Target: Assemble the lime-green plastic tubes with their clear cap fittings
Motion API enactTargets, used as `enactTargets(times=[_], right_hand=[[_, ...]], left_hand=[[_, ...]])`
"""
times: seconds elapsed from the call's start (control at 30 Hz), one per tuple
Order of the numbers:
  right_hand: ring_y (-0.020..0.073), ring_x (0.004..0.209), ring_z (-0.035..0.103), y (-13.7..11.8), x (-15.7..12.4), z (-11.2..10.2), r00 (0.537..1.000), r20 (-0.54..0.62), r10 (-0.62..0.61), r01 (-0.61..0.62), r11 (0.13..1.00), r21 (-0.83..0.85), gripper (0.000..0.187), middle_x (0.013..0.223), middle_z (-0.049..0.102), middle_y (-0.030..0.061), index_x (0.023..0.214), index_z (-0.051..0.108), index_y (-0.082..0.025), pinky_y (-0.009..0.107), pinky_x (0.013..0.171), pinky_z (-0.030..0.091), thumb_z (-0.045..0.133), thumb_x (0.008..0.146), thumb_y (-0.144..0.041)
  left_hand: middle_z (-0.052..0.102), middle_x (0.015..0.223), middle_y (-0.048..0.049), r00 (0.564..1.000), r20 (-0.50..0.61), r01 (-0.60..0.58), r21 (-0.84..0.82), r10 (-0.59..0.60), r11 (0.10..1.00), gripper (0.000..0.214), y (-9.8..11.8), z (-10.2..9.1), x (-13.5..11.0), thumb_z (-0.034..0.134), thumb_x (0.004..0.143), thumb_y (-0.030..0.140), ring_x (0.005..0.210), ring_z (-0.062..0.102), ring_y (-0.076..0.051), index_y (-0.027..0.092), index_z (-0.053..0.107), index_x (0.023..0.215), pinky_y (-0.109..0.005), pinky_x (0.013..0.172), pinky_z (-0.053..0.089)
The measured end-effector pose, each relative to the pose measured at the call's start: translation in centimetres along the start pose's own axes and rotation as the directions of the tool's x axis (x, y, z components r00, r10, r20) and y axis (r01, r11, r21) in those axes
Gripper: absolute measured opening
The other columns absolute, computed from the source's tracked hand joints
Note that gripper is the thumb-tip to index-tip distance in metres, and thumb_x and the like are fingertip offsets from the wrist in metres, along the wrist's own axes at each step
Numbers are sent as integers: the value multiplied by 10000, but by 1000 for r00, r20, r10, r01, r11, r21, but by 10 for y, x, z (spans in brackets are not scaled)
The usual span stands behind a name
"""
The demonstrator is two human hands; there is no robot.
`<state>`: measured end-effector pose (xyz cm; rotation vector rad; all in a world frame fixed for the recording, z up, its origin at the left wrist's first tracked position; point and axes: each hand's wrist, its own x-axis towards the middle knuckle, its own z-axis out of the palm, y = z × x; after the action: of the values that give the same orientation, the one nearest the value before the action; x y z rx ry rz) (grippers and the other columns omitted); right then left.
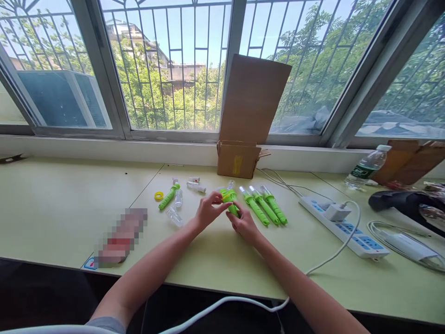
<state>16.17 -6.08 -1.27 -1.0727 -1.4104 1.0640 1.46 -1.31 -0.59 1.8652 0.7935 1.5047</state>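
My right hand (245, 225) is closed around the lower part of a bright green plastic handle (233, 210), held just above the table. At its flared top, my left hand (208, 211) pinches at something thin and yellow, perhaps a ring; the fingers partly hide it. A clear plastic tube (231, 185) shows just beyond the handle's top. To the right lie three green sticks with clear ends, one of them the nearest stick (256, 209). On the left are another green stick (169, 196), a yellow ring (158, 195) and a clear cup-like piece (174, 216).
Small clear tubes (196, 186) lie behind my left hand. A cardboard box (236, 160) stands against the window sill. On the right are a white power strip (344, 227) with cables, a water bottle (369, 166) and a black object (399, 202). A blurred-out item (121, 236) lies left.
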Motion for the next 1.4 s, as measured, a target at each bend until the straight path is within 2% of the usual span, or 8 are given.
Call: enactTargets(times=[0.17, 0.37, 0.63, 0.97, 1.17, 1.3, 1.4], right_hand=[[59, 313, 287, -4, -3, 2, 994, 67, 87, -95, 988, 119, 457, 457, 395, -114, 1137, 521, -210, 192, 303, 221, 682, 750, -392], [38, 319, 280, -6, -4, 0, 980, 128, 152, -179, 955, 236, 461, 513, 421, -116, 1084, 497, -225, 164, 298, 197, 703, 726, -430], [28, 351, 268, -11, -4, -2, 960, 200, 196, -252, 914, 317, 340, 564, 407, -104, 860, 457, -231, 151, 298, 177, 714, 724, -407], [27, 339, 239, -12, -6, -2, 944, 246, 218, -295, 891, 345, 295, 546, 378, -112, 808, 433, -232, 151, 292, 168, 687, 729, -359], [28, 313, 236, -6, -5, -3, 942, 233, 243, -306, 906, 292, 331, 485, 330, -139, 935, 491, -232, 147, 295, 166, 708, 709, -342], [28, 307, 251, -5, -6, -2, 942, 241, 233, -300, 907, 297, 325, 483, 362, -134, 933, 493, -229, 148, 287, 173, 700, 698, -317], [50, 291, 304, -3, -5, 1, 958, 212, 195, -247, 935, 255, 294, 477, 417, -114, 931, 492, -232, 170, 279, 204, 666, 718, -335]], left_hand=[[700, 828, -24, 999, 10, -40, 46, 40, 998, 372, -1, -3, 2, 760, 678, 480, 750, 702, -176, 202, 577, 843, -355, 744, 602], [698, 789, -20, 999, 23, -39, 26, 38, 999, 388, 1, -4, 3, 780, 649, 481, 761, 704, -190, 208, 567, 825, -371, 757, 599], [710, 811, -38, 992, 87, 94, -82, -87, 992, 499, 1, -2, 4, 815, 588, 488, 747, 703, -191, 194, 534, 876, -344, 687, 602], [699, 768, -33, 987, 90, 146, -126, -136, 981, 495, 2, 1, 4, 816, 585, 488, 729, 694, -186, 185, 518, 838, -339, 671, 599], [689, 806, -39, 990, 78, 123, -77, -117, 989, 500, 2, 1, 1, 833, 569, 461, 792, 696, -203, 185, 521, 845, -361, 696, 605], [686, 859, -37, 994, 39, 110, -172, -105, 979, 489, 2, 6, 0, 822, 591, 458, 808, 703, -202, 186, 503, 843, -379, 731, 611], [688, 841, -34, 992, 10, 127, -218, -128, 968, 471, 2, 9, 0, 807, 613, 465, 783, 707, -203, 185, 501, 836, -384, 725, 614]])
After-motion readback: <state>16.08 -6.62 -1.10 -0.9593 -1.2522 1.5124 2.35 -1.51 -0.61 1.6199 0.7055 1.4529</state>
